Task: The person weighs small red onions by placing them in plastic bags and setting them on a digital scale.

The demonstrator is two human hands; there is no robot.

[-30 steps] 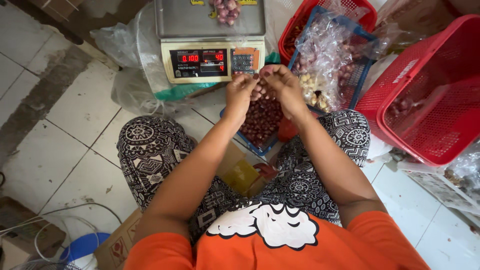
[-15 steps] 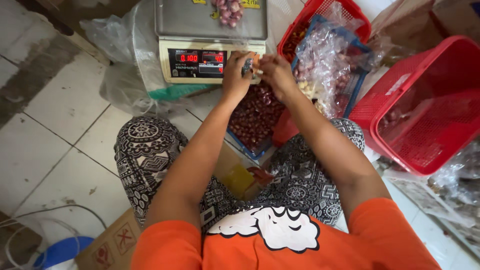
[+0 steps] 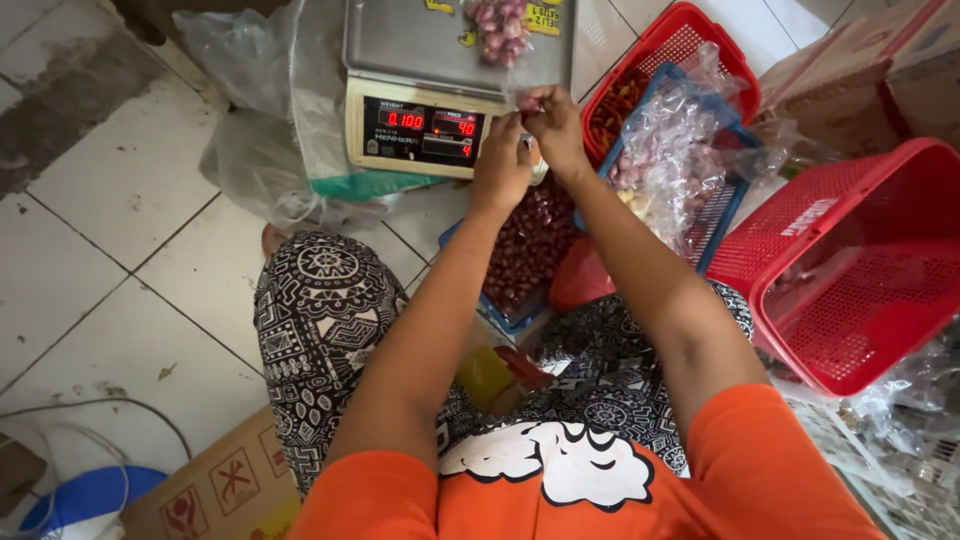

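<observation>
At twelve o'clock over the scale (image 3: 440, 90), both hands, left hand (image 3: 500, 165) and right hand (image 3: 553, 125), pinch shut on a thin, slippery, light plastic bag (image 3: 527, 102) of shallots, best held by its neck.

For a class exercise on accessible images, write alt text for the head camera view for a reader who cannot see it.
A seated person's left hand and right hand pinch the neck of a clear bag of shallots resting on a digital scale. A blue tray of shallots sits below the hands, with red baskets to the right on the tiled floor.
</observation>
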